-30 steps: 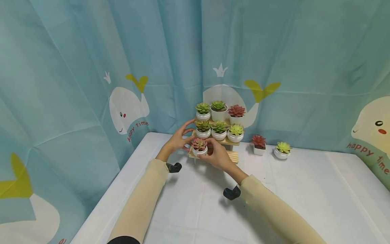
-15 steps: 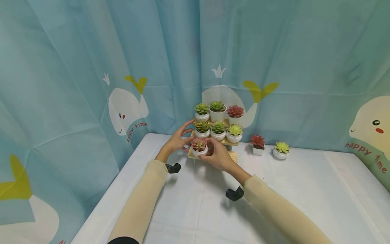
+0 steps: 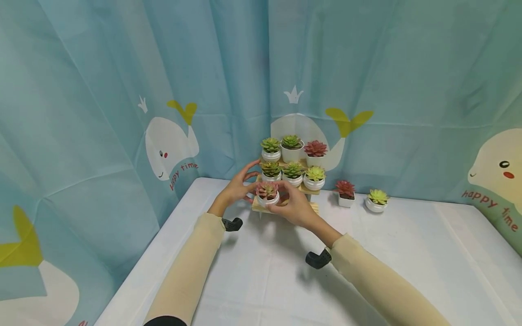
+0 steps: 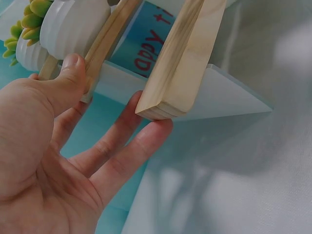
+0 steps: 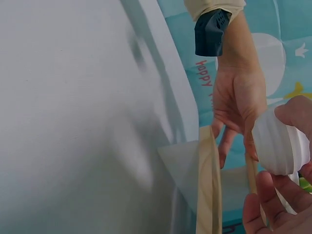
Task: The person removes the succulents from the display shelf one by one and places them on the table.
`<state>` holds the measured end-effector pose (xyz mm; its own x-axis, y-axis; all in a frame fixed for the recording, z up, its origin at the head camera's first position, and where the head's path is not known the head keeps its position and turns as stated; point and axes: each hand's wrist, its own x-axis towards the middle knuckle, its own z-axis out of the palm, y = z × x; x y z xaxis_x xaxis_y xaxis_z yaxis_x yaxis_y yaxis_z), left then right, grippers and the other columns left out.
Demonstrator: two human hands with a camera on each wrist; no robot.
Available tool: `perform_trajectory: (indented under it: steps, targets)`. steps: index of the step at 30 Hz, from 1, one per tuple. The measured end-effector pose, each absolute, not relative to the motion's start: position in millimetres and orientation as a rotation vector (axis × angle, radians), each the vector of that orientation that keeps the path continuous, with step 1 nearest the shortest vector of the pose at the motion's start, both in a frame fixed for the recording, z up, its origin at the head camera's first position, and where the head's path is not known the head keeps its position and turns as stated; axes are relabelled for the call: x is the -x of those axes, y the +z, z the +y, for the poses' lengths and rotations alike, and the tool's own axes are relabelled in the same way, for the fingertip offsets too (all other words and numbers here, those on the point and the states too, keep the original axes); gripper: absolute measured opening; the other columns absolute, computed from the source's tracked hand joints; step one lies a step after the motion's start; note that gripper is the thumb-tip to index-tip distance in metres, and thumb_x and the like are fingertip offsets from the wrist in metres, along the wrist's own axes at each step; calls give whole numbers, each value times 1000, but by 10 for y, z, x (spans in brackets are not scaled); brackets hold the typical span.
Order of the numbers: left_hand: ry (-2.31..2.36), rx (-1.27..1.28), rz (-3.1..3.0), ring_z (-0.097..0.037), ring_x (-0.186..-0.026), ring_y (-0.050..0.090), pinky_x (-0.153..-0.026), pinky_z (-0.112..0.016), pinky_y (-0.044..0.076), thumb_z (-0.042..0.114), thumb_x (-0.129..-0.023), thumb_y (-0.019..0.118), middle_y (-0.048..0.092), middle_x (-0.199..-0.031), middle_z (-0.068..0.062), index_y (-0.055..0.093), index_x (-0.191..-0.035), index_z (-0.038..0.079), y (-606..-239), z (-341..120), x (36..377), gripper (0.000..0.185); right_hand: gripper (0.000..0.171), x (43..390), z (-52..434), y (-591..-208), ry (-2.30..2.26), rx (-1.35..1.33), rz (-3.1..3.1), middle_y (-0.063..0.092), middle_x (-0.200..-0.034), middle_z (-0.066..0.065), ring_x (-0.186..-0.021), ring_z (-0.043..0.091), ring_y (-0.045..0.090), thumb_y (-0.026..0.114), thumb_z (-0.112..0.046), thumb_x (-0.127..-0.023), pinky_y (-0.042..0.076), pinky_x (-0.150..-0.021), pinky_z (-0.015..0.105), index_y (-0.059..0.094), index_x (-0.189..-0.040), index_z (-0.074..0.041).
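My right hand (image 3: 297, 209) pinches the white pot of a pink succulent (image 3: 267, 192) between thumb and fingers, at the left of the lowest tier of a wooden stepped stand (image 3: 311, 190). In the right wrist view the ribbed pot (image 5: 275, 141) is tilted and stands away from the lowest slat (image 5: 208, 180). With its fingers spread, my left hand (image 3: 234, 189) touches the stand's left end. In the left wrist view two fingertips meet the corner of the lowest slat (image 4: 180, 63), and the thumb (image 4: 73, 73) lies at the slat above, close to a white pot (image 4: 75, 27).
Several potted succulents fill the two upper tiers, among them a red one (image 3: 316, 151) and a yellow-green one (image 3: 314, 177). On the white table (image 3: 428, 253), right of the stand, are a red succulent (image 3: 345, 192) and a yellow-green one (image 3: 377, 200). A blue curtain (image 3: 228, 90) hangs behind.
My right hand and the pink succulent have shifted slightly right and up over the lowest tier, and the right forearm has swung right. My left hand keeps its place at the stand's end.
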<state>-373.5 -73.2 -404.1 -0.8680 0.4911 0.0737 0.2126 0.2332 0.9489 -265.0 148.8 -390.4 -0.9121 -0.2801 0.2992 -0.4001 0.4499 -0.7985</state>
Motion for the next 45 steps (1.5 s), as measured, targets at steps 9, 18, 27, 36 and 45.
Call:
perform_trajectory:
  steps: [9,18,27,36,45]
  targets:
    - [1683,-642,2250,-42,-93,72,-71,-58,61,16,-105,62,35,-163,-12,25,-161,45,-4052,-726,3735,74,61,2557,1621,-3874,1469,-655,-2572,64,-124,11,-98,25,66,83,-21,-90,58,-73,34,54,-142,-10]
    - [1683,-656,2254,-44,-94,72,-73,-61,60,18,-104,64,33,-164,-14,24,-163,41,-4049,-740,3721,75,63,2450,1826,-3838,1430,-678,-2575,66,-124,9,-96,21,66,85,-17,-88,59,-71,34,54,-142,-9]
    - [1677,-671,2247,-43,-91,72,-71,-56,62,19,-104,64,32,-164,-16,22,-164,39,-4036,-744,3742,76,63,2321,2080,-3830,1420,-643,-2633,63,-126,9,-97,23,65,84,-22,-89,59,-78,41,53,-143,-10]
    - [1695,-673,2222,-46,-94,71,-71,-56,62,21,-103,66,31,-165,-15,23,-163,40,-4043,-737,3749,76,68,2216,2352,-3839,1390,-651,-2645,60,-133,11,-97,25,66,85,-20,-88,59,-76,36,50,-146,-10]
    - [1693,-675,2231,-45,-93,71,-70,-56,62,21,-103,66,31,-165,-15,22,-163,40,-4042,-740,3743,77,61,2093,2662,-3829,1322,-580,-2645,62,-128,11,-96,24,65,85,-18,-88,59,-76,32,54,-140,-8]
